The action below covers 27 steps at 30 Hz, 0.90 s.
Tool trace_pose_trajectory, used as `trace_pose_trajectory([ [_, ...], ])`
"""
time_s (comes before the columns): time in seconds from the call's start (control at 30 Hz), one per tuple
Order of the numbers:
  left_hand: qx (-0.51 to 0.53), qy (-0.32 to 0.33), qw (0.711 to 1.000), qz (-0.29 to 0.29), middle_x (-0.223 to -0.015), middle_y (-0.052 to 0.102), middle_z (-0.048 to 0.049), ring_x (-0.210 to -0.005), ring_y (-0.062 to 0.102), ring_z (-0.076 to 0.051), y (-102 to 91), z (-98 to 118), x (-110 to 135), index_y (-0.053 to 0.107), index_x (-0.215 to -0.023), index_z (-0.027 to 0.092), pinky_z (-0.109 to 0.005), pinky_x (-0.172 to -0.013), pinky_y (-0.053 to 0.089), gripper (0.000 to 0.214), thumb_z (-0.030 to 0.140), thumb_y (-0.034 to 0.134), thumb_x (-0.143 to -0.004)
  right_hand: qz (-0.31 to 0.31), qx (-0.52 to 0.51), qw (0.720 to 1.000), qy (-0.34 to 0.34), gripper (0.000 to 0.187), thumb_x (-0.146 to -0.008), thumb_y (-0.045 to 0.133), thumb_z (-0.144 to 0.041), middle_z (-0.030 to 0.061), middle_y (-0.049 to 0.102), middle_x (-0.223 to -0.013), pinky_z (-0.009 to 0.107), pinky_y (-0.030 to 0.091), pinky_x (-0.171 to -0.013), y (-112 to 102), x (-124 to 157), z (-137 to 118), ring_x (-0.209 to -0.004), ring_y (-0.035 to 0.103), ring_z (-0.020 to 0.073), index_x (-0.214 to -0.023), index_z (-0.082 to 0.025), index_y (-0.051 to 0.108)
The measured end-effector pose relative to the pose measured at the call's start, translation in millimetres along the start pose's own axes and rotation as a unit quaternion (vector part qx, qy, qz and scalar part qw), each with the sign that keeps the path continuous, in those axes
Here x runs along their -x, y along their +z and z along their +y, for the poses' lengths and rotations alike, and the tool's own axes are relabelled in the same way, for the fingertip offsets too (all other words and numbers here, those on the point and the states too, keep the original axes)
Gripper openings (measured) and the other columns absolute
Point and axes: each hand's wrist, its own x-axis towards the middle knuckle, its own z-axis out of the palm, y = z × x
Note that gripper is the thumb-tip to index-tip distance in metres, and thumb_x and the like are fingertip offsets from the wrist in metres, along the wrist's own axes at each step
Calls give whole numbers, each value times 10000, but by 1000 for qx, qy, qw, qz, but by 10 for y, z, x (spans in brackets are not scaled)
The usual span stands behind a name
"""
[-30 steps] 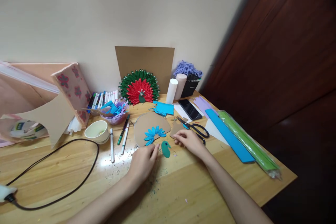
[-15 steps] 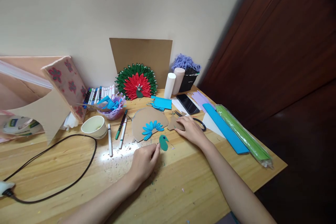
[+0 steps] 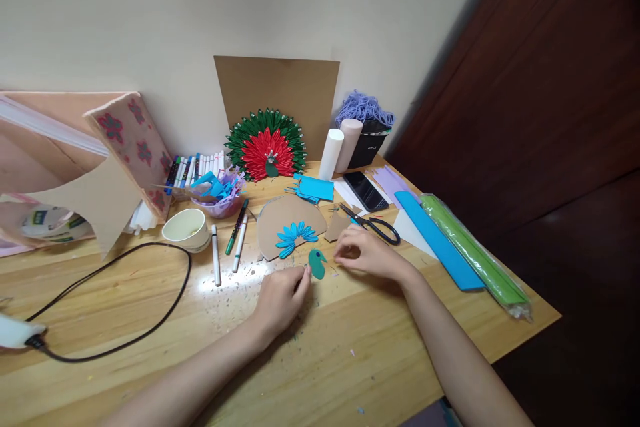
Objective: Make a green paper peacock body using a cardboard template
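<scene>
Between the thumb and fingertips of my left hand [image 3: 284, 292] is a green bird-shaped cutout [image 3: 317, 264] with a dark eye, gripped at its left edge just above the table. My right hand [image 3: 367, 252] is close by on the cutout's right, its fingers loosely curved with nothing visible in them. Beyond that hand lie black-handled scissors [image 3: 384, 230] and a brown cardboard scrap [image 3: 336, 227]. Behind the cutout rests a rounded cardboard piece [image 3: 273, 217], with a fan of blue petals [image 3: 295, 238] on it.
A red and green peacock fan [image 3: 270, 147] leans on a cardboard sheet [image 3: 280, 83]. Markers [image 3: 240, 243], a pale bowl [image 3: 186, 230] and a black cable [image 3: 187, 280] are on the left. A phone [image 3: 366, 191], blue paper [image 3: 440, 240] and a green packet [image 3: 475, 257] are on the right.
My right hand has left the cardboard scrap and scissors, coming nearer to the bird cutout; more of the scissors shows. My left hand keeps its hold. The view has shifted slightly.
</scene>
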Motion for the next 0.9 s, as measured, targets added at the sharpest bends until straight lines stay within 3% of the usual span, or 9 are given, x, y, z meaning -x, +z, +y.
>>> trace_pose_trajectory([
  [0.1,3,-2,1000,-4,-571,551,-12,-535,461,-135,-6,2,-9,480,-580,179,-250,-553,248,463,361,271,-950,-45,-32,998,25,77,-687,658,-176,32,646,-787,278,453,-709,22,19,-85,-828,564,191,-760,-201,651],
  [0.37,13,-3,1000,-4,-555,531,-9,-519,432,-130,3,-5,-6,463,-566,179,-251,-547,238,471,371,267,-948,-43,0,999,24,163,-672,521,-47,21,621,-691,247,418,-639,113,0,-99,-761,560,172,-645,-195,584],
  [0.5,17,-1,1000,0,-562,529,-8,-529,434,-131,9,-14,-4,462,-570,179,-252,-552,240,464,368,270,-947,-17,41,998,52,125,-702,529,-91,37,618,-700,259,408,-641,72,9,-11,-751,553,181,-643,-190,575],
  [0.67,19,-6,1000,-4,-572,538,-11,-542,453,-137,3,-14,-3,459,-568,183,-254,-561,249,461,366,268,-946,78,89,983,139,51,-741,528,-166,19,616,-704,257,373,-599,-8,7,110,-710,555,173,-705,-199,546],
  [0.77,25,-13,1000,-6,-569,542,-11,-541,459,-139,-6,-2,-3,460,-565,183,-252,-559,250,462,367,267,-943,68,84,979,174,66,-773,524,-229,10,614,-672,253,349,-558,-31,9,145,-677,565,170,-713,-205,539],
  [0.9,42,-19,999,-2,-566,542,-6,-534,456,-135,-14,10,-3,452,-561,181,-248,-557,254,460,365,271,-942,65,69,983,160,109,-835,470,-251,25,641,-750,266,364,-596,-29,15,140,-709,583,177,-787,-209,558],
])
